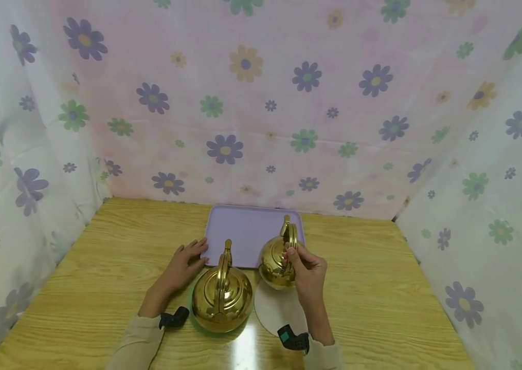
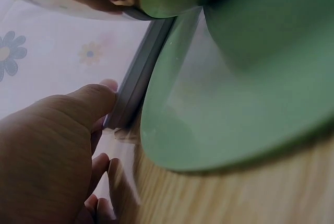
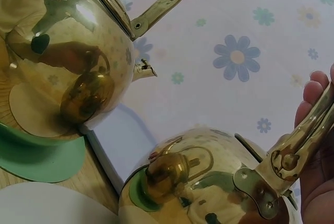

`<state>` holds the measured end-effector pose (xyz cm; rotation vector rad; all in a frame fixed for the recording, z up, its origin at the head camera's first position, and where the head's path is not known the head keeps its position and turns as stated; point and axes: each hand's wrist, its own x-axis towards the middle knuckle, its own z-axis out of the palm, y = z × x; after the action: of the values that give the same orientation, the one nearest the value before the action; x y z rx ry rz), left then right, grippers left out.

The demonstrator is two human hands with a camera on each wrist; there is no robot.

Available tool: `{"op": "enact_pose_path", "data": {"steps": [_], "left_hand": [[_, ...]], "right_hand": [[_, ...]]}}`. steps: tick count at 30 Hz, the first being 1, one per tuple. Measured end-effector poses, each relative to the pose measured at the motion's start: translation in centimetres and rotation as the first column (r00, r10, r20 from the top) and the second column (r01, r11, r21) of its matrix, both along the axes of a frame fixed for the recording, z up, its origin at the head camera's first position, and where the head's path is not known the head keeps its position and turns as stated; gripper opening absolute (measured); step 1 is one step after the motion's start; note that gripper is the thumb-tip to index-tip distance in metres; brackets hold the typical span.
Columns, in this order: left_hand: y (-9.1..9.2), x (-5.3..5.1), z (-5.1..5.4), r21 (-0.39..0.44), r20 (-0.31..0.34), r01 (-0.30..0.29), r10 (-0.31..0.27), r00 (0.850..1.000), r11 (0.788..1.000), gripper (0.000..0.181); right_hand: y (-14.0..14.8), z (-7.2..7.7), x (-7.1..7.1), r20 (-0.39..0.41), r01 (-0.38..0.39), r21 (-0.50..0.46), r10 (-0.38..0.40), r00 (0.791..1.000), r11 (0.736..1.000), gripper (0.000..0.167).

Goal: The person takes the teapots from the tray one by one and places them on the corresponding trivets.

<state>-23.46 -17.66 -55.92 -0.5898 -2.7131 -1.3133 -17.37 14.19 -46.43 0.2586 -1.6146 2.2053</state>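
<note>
My right hand (image 1: pixel 309 272) grips the handle of the smaller gold kettle (image 1: pixel 273 259), whose body overlaps the front right edge of the lilac tray (image 1: pixel 237 226). In the right wrist view, fingers wrap the handle of this shiny kettle (image 3: pixel 209 182). A larger gold kettle (image 1: pixel 221 303) stands on a green round mat (image 2: pixel 235 125), its handle upright. My left hand (image 1: pixel 184 267) rests at the tray's front left corner with fingers extended; in the left wrist view, the thumb of that hand (image 2: pixel 47 145) touches the tray's rim (image 2: pixel 138 72).
A white round mat (image 1: pixel 279 311) lies on the wooden table (image 1: pixel 372 308), just right of the larger kettle and partly under the smaller one. Flowered cloth (image 1: pixel 270 118) hangs behind the table and along both sides.
</note>
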Motion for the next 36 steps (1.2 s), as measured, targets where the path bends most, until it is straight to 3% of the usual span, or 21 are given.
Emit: {"op": "enact_pose_path", "data": {"steps": [8, 21, 36], "left_hand": [[0.0, -0.2, -0.1, 0.006, 0.005, 0.004, -0.004, 1.0, 1.0, 0.049], [0.0, -0.1, 0.0, 0.013, -0.035, 0.004, -0.004, 0.999, 1.0, 0.048], [-0.1, -0.1, -0.1, 0.005, -0.025, 0.006, -0.006, 1.0, 1.0, 0.048]], "right_hand": [[0.1, -0.2, 0.1, -0.016, 0.0, -0.013, 0.0, 1.0, 1.0, 0.032], [0.1, -0.5, 0.8, 0.01, 0.004, -0.024, -0.003, 1.0, 1.0, 0.025], [-0.1, -0.5, 1.8, 0.03, 0.022, -0.057, -0.02, 0.999, 0.998, 0.018]]}}
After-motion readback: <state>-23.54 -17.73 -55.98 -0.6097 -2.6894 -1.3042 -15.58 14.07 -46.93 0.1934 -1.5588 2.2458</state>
